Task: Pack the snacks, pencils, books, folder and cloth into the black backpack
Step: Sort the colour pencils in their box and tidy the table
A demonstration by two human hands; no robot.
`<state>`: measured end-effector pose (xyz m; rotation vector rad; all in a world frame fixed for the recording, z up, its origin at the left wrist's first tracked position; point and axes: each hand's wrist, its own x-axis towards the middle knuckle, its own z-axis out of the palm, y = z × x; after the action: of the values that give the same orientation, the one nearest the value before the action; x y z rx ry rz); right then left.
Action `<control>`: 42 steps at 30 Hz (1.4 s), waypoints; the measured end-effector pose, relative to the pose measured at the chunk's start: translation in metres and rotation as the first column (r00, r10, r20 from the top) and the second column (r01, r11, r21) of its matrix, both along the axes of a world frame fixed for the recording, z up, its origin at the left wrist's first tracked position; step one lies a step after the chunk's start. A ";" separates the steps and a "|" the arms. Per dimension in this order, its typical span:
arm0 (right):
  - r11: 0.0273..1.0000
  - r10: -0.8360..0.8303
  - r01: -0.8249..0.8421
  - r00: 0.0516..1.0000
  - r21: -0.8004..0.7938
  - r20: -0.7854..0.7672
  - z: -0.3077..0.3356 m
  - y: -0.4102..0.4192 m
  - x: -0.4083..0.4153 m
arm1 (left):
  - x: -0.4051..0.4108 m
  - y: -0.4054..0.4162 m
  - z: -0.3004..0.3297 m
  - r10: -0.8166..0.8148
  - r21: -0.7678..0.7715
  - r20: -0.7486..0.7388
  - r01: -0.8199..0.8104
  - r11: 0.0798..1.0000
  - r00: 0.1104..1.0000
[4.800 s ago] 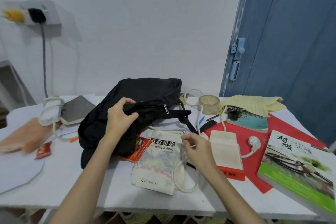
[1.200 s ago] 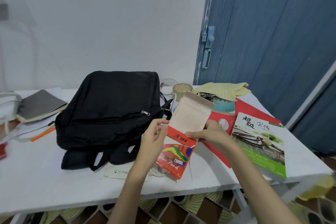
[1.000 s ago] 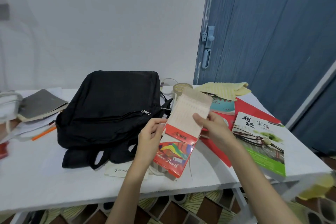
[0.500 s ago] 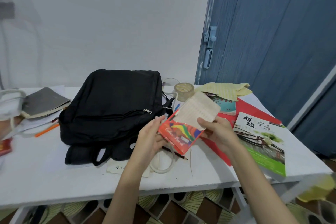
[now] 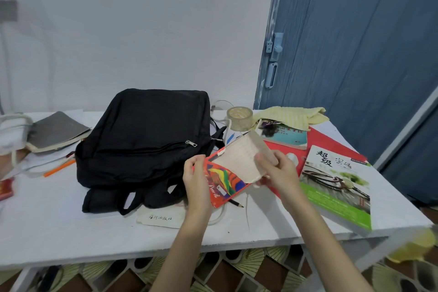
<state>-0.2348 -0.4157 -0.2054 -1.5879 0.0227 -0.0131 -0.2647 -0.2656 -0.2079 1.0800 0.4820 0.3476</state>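
Two hands [image 5: 198,179] [image 5: 278,172] on one pencil box [image 5: 228,176], beside one backpack [image 5: 147,137].

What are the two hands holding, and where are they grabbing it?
Both hold the coloured pencil box. The left hand grips its red left edge; the right hand pinches the pale open flap at its right edge.

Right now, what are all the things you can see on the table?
backpack: 1, black, table centre, zipped
coloured pencil box: 1, red, held in both hands, flap open
loose pencil: 1, dark, under the box
green book: 1, right edge
teal book: 1, behind the folder
folder: 1, red, under the books
cloth: 1, yellow, back right
tape roll: 1, clear, beside the backpack
notebook: 1, grey, left
orange pencil: 1, left
snack packet: 1, red, far left
left hand: 1, on the box
right hand: 1, on the flap
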 end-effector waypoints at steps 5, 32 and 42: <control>0.995 0.014 -0.013 1.000 -0.097 0.005 -0.007 -0.006 0.005 | -0.002 0.000 -0.006 -0.040 -0.054 -0.052 0.037 0.998 0.998; 0.946 -0.033 0.084 0.986 0.314 -0.165 -0.004 0.011 0.017 | -0.001 0.016 -0.003 -0.269 0.230 0.094 0.242 0.943 0.959; 0.977 0.204 -0.192 0.969 0.097 -0.142 -0.005 0.014 0.012 | -0.003 0.033 -0.006 -0.327 0.398 0.101 0.263 0.879 0.939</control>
<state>-0.2229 -0.4018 -0.2108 -1.4992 -0.0171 0.2618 -0.2681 -0.2324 -0.2135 1.4678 0.0914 0.2601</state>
